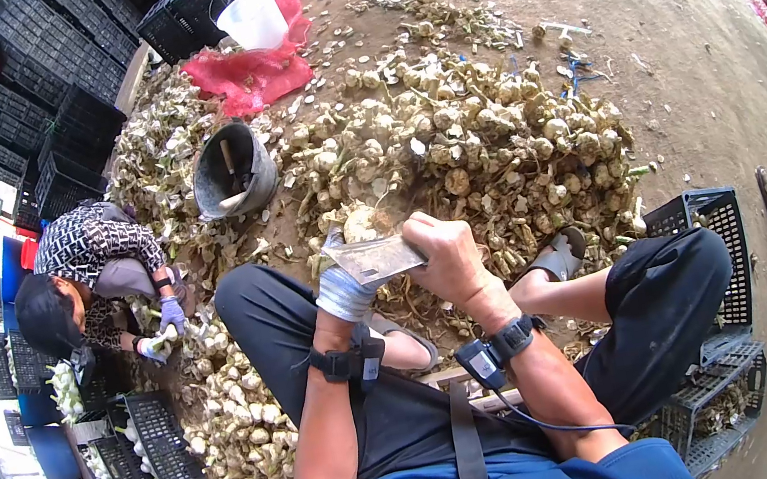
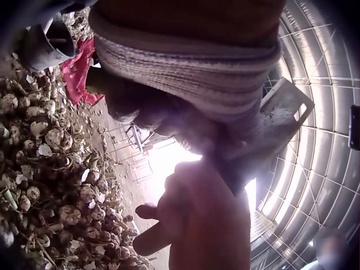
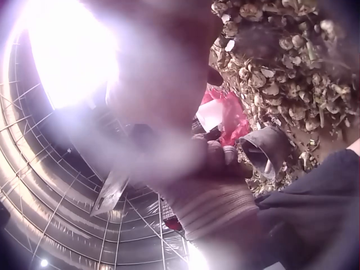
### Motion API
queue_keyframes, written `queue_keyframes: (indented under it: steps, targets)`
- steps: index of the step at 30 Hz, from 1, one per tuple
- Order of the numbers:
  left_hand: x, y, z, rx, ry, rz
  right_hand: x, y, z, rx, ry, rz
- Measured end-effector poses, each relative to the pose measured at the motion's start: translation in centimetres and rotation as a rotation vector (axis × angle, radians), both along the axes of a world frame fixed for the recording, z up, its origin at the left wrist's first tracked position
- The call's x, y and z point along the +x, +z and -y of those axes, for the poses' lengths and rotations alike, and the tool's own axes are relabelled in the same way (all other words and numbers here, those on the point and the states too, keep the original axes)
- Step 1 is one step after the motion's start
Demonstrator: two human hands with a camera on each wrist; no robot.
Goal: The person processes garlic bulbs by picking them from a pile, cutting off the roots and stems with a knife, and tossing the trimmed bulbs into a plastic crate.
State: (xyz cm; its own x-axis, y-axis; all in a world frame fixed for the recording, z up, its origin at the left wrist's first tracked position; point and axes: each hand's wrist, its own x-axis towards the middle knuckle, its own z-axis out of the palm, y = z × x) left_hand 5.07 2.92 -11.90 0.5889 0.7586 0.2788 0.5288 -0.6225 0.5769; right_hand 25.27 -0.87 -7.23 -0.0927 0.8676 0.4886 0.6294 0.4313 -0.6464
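Firmly curled, both hands grip: left hand (image 1: pixel 344 292) a garlic bulb (image 1: pixel 360 224), right hand (image 1: pixel 447 254) a flat blade (image 1: pixel 375 259).

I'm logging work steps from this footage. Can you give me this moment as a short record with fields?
Setting: ground heaped with a garlic pile
Left hand: gloved, holds a garlic bulb
Right hand: bare, grips a wide blade
Blade and bulb: blade just below the bulb; contact unclear
Nearby: grey bucket, black crate, second person crouched at the pile
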Motion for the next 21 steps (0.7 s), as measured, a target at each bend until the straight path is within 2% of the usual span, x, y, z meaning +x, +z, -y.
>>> queue_keyframes:
  steps: [2,3,6,9,12,14,15,18,19,20,21]
  targets:
    - [0.4,0.7,-0.1,-0.046,-0.012,-0.013,-0.2,-0.8,-0.2,0.023,-0.027,-0.026]
    - [0.8,0.5,0.2,-0.092,0.012,0.13,-0.3,-1.1,-0.3,0.029,-0.034,-0.031]
    - [1.2,0.7,0.8,-0.324,0.077,0.292,-0.3,-2.0,-0.2,0.038,-0.054,-0.039]
    - [1.2,0.9,0.9,-0.184,0.075,0.082,-0.1,-2.3,-0.2,0.053,-0.072,-0.05]
    - [2.5,2.3,1.3,0.29,-0.016,-0.221,0.2,-3.3,-0.2,0.068,-0.094,-0.094]
    - [3.6,-0.1,1.4,-0.512,0.034,0.567,0.4,-4.6,-0.1,0.065,-0.12,-0.107]
    - [3.6,-0.7,1.4,-0.443,0.057,0.476,0.4,-5.0,0.1,0.073,-0.142,-0.122]
    - [4.2,2.4,1.9,-0.107,0.111,0.154,0.8,-6.1,0.3,0.087,-0.183,-0.139]
    - [3.8,3.7,2.7,0.042,0.107,0.135,1.9,-8.8,0.1,0.004,-0.278,-0.09]
    - [3.6,5.5,3.5,0.192,0.099,0.116,3.8,-12.1,0.0,-0.348,-0.424,0.114]
    - [4.0,8.1,4.7,-0.129,-0.007,0.285,5.8,-15.3,0.9,-0.468,-0.49,0.102]
